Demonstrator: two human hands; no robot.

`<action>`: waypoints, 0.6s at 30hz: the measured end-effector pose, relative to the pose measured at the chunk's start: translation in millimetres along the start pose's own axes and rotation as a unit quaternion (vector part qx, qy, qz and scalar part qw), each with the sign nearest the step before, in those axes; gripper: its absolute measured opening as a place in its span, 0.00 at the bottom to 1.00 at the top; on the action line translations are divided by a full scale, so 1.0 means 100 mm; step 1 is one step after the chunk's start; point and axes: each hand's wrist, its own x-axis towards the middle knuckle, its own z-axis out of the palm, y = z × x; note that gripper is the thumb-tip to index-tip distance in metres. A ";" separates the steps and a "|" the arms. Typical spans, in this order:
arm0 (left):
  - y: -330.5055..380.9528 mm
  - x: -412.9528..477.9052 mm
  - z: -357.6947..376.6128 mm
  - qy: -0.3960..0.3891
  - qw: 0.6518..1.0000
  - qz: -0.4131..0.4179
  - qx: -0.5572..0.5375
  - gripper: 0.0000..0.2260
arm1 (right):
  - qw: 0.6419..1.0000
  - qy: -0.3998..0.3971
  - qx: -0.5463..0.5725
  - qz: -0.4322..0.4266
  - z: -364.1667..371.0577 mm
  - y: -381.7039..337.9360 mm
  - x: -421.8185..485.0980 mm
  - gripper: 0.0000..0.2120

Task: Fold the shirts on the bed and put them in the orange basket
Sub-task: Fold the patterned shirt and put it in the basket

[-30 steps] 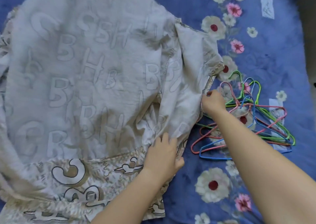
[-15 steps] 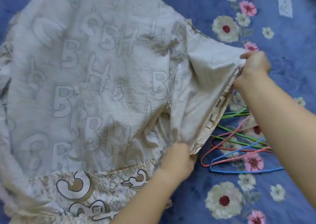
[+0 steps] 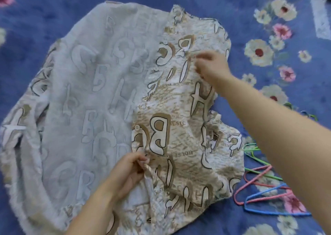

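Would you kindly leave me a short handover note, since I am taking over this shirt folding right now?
Left hand: pinches the shirt at the near end of its folded edge.
Right hand: over the far part of the folded panel; motion blur hides whether it grips.
The shirt lies spread on the bedspread, with the side nearer the hangers laid over the middle, printed face up.
The orange basket is not in view.
Done: first side fold.
Left: fold the other side, fold it up, and put it in the basket.
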 end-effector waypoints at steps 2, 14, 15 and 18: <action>-0.05 -0.04 0.00 -0.025 0.999 0.006 0.019 0.14 | 0.990 0.119 -0.063 0.045 -0.19 0.36 -0.13 0.08; -0.29 -0.27 0.13 -0.055 0.968 -0.060 0.239 0.10 | 0.963 -0.054 -0.254 0.068 -0.56 1.13 -1.24 0.19; -0.32 -0.31 0.14 -0.065 0.965 -0.060 0.246 0.10 | 0.982 -0.005 -0.170 0.080 -0.64 1.13 -1.28 0.19; -0.44 -0.43 0.15 -0.080 0.980 -0.086 0.158 0.04 | 0.977 0.151 -0.040 0.142 -1.08 1.23 -1.50 0.11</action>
